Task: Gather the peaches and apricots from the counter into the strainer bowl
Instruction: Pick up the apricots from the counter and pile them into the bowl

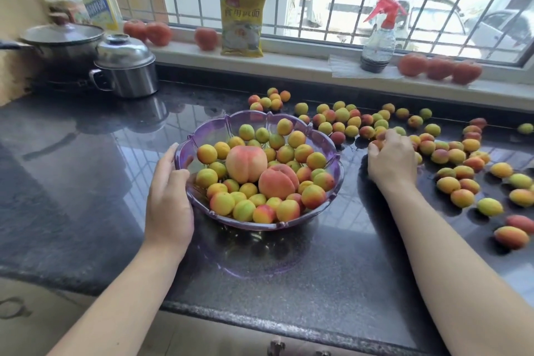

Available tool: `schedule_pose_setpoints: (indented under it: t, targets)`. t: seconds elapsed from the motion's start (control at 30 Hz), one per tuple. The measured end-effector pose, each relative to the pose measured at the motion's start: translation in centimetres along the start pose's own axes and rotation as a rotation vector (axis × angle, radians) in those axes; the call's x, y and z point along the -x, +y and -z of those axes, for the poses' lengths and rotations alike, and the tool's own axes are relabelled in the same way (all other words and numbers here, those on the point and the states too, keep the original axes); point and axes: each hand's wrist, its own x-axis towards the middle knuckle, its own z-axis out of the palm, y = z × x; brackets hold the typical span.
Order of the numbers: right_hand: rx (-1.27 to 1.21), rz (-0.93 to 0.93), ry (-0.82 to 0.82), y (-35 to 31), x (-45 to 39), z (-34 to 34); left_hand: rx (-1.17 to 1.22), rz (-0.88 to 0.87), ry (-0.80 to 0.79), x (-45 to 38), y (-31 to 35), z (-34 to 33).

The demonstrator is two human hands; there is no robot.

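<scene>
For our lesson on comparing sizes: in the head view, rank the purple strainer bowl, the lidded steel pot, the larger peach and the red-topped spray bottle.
1. Purple strainer bowl
2. Lidded steel pot; farther off, so unsure
3. Red-topped spray bottle; farther off, so unsure
4. Larger peach

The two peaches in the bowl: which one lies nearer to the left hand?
The paler, rounder peach, toward the bowl's middle. It is closer to the left hand on the rim than the redder peach at its right.

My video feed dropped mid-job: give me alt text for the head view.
A purple strainer bowl holds two peaches among apricots; the left hand grips its rim while the right hand curls over loose apricots scattered on the dark counter to the right.
</scene>
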Motion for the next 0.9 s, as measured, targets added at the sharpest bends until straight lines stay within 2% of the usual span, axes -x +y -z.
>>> schedule_pose_setpoints:
  t: [0.37, 0.53, 0.73, 0.83, 0.9]
  targets:
    - [-0.443, 0.14, 0.024, -2.5, 2.0, 1.9, -0.086, -0.087, -0.065, 1.1, 0.9, -0.4]
    - [-0.517, 0.133, -0.026, -3.2, 2.6, 2.7, -0.198, -0.254, -0.127, 2.1, 1.1, -0.3]
    - [-0.786, 0.079, -0.232, -4.1, 3.1, 4.8, -0.286, -0.513, -0.262, 3.3, 0.5, -0.2]
    - [-0.786, 0.283, -0.423, -6.0, 4.5, 8.2, -0.308, -0.574, -0.166, 3.2, 0.5, -0.2]
    - [-0.717, 0.444, -0.613, -7.5, 5.8, 10.4, -0.174, -0.423, -0.088, 2.5, 0.5, -0.1]
